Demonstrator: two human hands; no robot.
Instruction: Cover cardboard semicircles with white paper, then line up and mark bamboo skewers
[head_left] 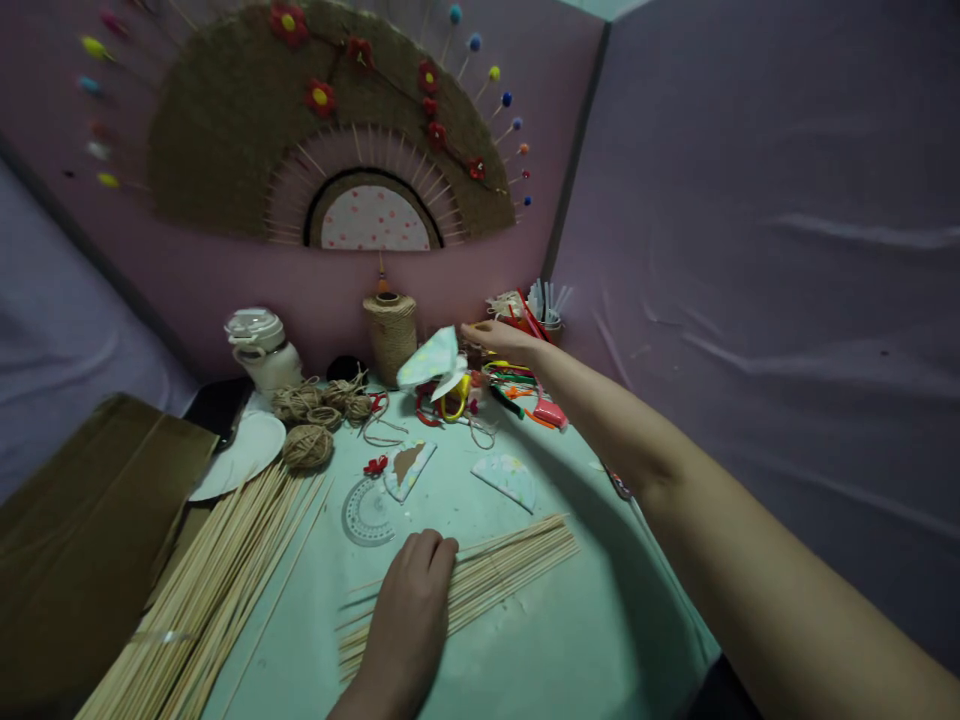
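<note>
My left hand (420, 590) lies over a row of short bamboo sticks (517, 560), its fingers curled together on them. My right hand (506, 340) reaches to the back of the table, into a pile of craft supplies. Its fingertips are beside a light patterned fabric piece (431, 358); most of the fingers are hidden, and I cannot tell whether they touch it. Below that piece are yellow-handled scissors (456, 398). Between my hands lie a patterned half-circle piece (506, 480), a smaller patterned piece with a brown patch (410, 468), a red flower (376, 466) and a clear protractor (367, 512).
Long bamboo sticks (202, 580) and a cardboard sheet (90, 540) fill the left side. Behind them are a white plate (244, 455), twine balls (307, 446), a lidded jar (262, 350) and a twine spool (390, 335). A decorated fan (225, 130) hangs on the back wall.
</note>
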